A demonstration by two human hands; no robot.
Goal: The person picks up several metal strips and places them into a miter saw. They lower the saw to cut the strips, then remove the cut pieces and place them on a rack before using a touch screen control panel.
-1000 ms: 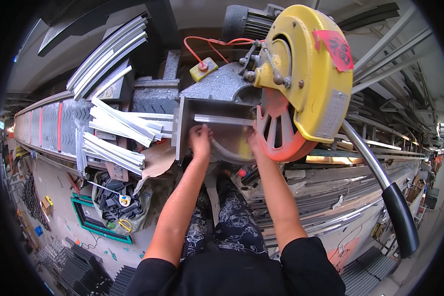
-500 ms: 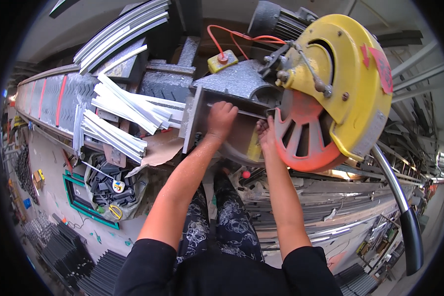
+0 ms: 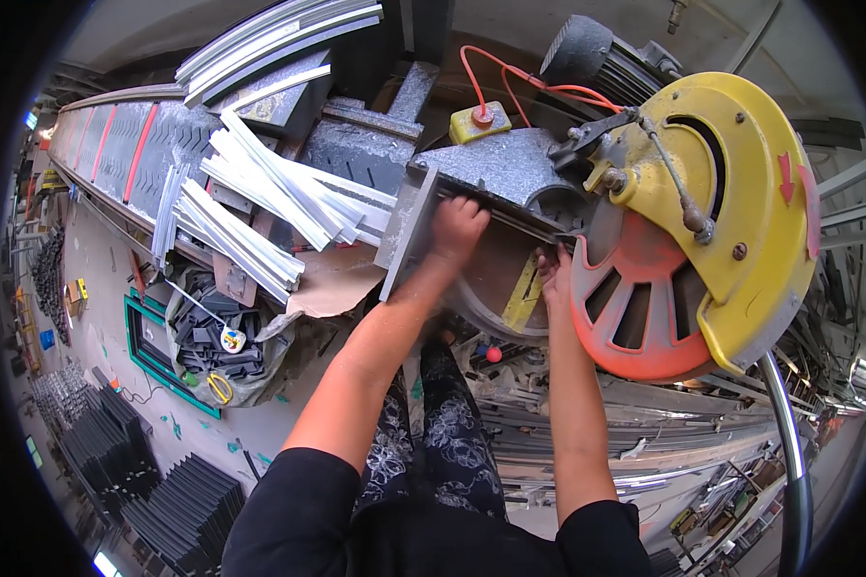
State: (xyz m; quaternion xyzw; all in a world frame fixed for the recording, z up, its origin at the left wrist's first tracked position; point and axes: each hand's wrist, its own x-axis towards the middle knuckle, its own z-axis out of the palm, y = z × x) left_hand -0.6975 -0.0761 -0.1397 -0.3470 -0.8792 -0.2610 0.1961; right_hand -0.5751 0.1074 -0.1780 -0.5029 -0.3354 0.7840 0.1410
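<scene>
My left hand (image 3: 460,229) is closed with its fingers curled at the fence of a cut-off saw, beside an upright metal plate (image 3: 411,229); whatever it grips is hidden. Close to the saw's red slotted guard (image 3: 635,288), my right hand (image 3: 553,272) has its fingers bent upward at the right end of the fence. Its fingertips seem pressed on something too small to make out. Above and right of that hand stands the yellow blade cover (image 3: 741,192). Between and below the hands lies the round saw base (image 3: 491,284) with a yellow stripe.
White profile strips (image 3: 269,183) lie in loose piles on the bench at left, near a conveyor-like surface (image 3: 115,154). A yellow switch box (image 3: 479,122) with an orange cable sits behind the fence. A bag of dark offcuts (image 3: 226,332) is on the floor; a long handle (image 3: 789,452) hangs at right.
The whole view has shifted, so the saw appears farther right and lower. Both hands stay at the fence. A thin light strip seen between them earlier no longer shows clearly.
</scene>
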